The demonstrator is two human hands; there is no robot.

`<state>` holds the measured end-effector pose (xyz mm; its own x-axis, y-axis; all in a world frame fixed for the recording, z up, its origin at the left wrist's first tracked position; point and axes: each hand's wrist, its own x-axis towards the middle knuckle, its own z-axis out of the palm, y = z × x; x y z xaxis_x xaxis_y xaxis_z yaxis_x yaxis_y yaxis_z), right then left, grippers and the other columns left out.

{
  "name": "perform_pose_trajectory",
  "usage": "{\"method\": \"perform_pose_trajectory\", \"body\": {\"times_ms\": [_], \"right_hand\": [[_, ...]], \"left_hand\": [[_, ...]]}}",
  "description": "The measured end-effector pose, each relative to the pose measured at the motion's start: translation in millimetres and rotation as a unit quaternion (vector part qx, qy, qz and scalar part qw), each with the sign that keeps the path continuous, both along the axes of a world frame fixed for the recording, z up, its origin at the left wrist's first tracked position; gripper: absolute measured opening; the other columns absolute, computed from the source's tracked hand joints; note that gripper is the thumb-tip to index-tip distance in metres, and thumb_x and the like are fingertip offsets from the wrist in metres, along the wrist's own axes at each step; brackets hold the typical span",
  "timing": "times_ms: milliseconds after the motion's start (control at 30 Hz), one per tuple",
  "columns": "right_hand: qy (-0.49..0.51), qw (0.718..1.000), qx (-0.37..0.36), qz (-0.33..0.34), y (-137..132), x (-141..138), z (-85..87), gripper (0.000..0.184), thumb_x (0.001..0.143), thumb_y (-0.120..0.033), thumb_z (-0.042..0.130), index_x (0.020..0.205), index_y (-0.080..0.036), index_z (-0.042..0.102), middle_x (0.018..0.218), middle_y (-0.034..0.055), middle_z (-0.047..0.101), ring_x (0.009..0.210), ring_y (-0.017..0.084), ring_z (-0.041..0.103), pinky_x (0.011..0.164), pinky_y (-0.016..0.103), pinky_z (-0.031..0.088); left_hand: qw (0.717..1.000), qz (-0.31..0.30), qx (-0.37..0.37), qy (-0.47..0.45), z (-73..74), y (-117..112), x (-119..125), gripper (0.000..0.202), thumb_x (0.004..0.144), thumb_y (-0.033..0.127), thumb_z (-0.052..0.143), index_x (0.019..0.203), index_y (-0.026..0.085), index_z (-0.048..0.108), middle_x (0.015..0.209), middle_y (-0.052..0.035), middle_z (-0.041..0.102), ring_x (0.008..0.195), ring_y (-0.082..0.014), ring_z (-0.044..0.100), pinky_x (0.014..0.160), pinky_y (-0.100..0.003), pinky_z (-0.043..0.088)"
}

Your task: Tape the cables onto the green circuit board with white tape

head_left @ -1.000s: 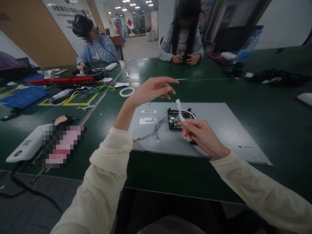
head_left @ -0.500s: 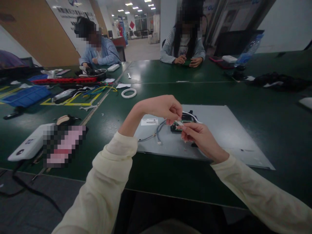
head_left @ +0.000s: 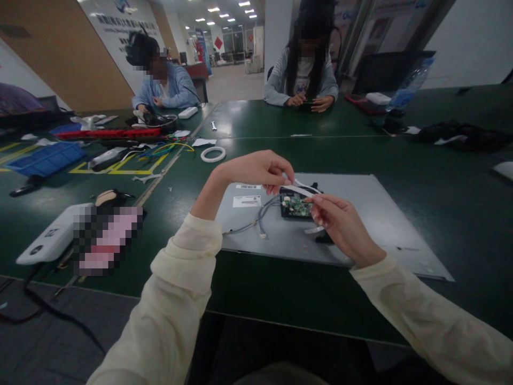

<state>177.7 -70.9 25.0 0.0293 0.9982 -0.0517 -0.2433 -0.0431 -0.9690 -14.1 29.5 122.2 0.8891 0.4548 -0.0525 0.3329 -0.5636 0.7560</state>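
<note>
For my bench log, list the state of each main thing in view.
Left hand, pinching white strip
Right hand, pinching white strip
White strip, held between both hands
Circuit board, exposed, components up
Grey panel, lying flat
Grey cable, connector end unplugged
White ring, lying flat

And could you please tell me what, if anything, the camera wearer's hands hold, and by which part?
A white strip: the left hand pinches it at the left of its visible stretch, the right hand at the right; its ends are unclear.
</note>
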Motion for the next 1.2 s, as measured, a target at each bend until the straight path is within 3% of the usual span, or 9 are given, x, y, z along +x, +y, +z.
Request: {"method": "perform_pose_trajectory", "body": {"times_ms": [200,400,567,800,933,1033,1100,1200], "right_hand": [[0.021,0.999,-0.02,-0.021,-1,-2,-0.5,0.025,0.067,-0.038,0.073,0.076,-0.015,0.068,0.059,0.0007,0.055,0.05,0.006,0.044,0.042,0.017,0.033],[0.031,0.997,-0.009,-0.065,2,-1,-4.9,0.027,0.062,-0.037,0.076,0.078,-0.016,0.069,0.061,0.001,0.058,0.052,0.007,0.047,0.043,0.017,0.034],[-0.009,0.999,0.003,-0.038,2,-1,-8.5,0.028,0.064,-0.04,0.074,0.077,-0.015,0.068,0.06,0.001,0.058,0.05,0.007,0.046,0.044,0.018,0.034],[-0.024,1.0,0.0,-0.006,-1,-3,-7.1,0.028,0.066,-0.04,0.073,0.078,-0.015,0.068,0.059,0.0006,0.057,0.048,0.006,0.045,0.043,0.018,0.032],[-0.01,1.0,-0.002,-0.006,-1,-3,-6.2,0.028,0.069,-0.041,0.071,0.078,-0.016,0.067,0.06,0.0011,0.057,0.05,0.007,0.046,0.045,0.019,0.033],[-0.012,1.0,-0.007,0.005,-2,-2,-6.0,0.028,0.072,-0.042,0.067,0.082,-0.016,0.068,0.063,0.0017,0.058,0.052,0.007,0.046,0.045,0.019,0.031],[-0.017,1.0,-0.008,0.012,-2,-1,-5.5,0.029,0.073,-0.042,0.066,0.084,-0.015,0.068,0.063,0.0019,0.058,0.051,0.007,0.046,0.045,0.019,0.031],[-0.031,0.999,-0.006,0.021,-3,-1,-4.5,0.03,0.075,-0.043,0.065,0.085,-0.015,0.068,0.064,0.0024,0.058,0.053,0.008,0.046,0.047,0.019,0.032]], "left_hand": [[1.0,-0.011,-0.018,-0.007,1.8,-2,1,0.022,0.08,0.028,0.058,0.093,0.011,0.065,0.066,-0.0025,0.065,0.057,-0.0065,0.059,0.061,-0.018,0.046],[0.999,-0.041,0.019,0.012,-5.4,-2,10,0.033,0.087,0.038,0.045,0.084,0.011,0.063,0.069,-0.004,0.065,0.061,-0.0091,0.06,0.06,-0.02,0.044],[0.994,-0.055,0.065,0.062,-19.0,-7,26,0.035,0.084,0.043,0.048,0.097,0.014,0.06,0.074,-0.0023,0.066,0.06,-0.0091,0.06,0.061,-0.02,0.041],[0.99,-0.102,0.093,0.037,-28.8,-8,33,0.039,0.084,0.041,0.046,0.059,0.012,0.056,0.047,0.0027,0.049,0.043,-0.0064,0.043,0.047,-0.02,0.029],[0.992,-0.093,0.086,0.02,-27.6,-5,30,0.042,0.083,0.043,0.046,0.054,0.013,0.053,0.045,0.0032,0.045,0.041,-0.0056,0.038,0.046,-0.02,0.028],[0.991,-0.032,0.121,0.056,-30.0,10,20,0.046,0.084,0.045,0.042,0.053,0.013,0.055,0.043,0.0021,0.045,0.041,-0.0065,0.038,0.049,-0.021,0.03],[0.974,0.073,0.166,0.132,-30.8,24,4,0.05,0.084,0.049,0.041,0.054,0.013,0.058,0.045,-0.0006,0.048,0.043,-0.0088,0.044,0.051,-0.022,0.033],[0.883,0.321,0.237,0.248,-27.3,44,-35,0.051,0.084,0.054,0.038,0.069,0.013,0.065,0.063,-0.0085,0.062,0.067,-0.0186,0.06,0.063,-0.025,0.041]]}}
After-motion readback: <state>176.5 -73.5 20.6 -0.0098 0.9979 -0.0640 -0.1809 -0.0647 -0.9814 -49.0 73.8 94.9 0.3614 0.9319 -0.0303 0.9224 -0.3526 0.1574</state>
